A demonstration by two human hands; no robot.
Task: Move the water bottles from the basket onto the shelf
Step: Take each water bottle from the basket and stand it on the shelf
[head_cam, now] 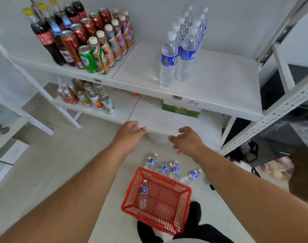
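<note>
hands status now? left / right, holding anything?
Left hand: open, fingers loosely curled, empty.
Right hand: open, empty, nothing between the fingers.

Bright, even, diffuse light here, no single source I can place. Shadows are soft: faint ones under the upper shelf (211, 85) front edge and beside the red basket (160, 199) on the floor. Mild sheen on the can tops (67, 33) near the shelf's left end, no harsh glare. Heavy wide-angle distortion: shelf uprights (279, 32) bow and lean toward the frame edges, forearms stretch at the bottom corners. Overall soft, compression-smeared; labels mostly unreadable. Both hands, left (130, 135) and right (186, 139), slightly blurred. Right side behind the rack falls dark and murky.
</note>
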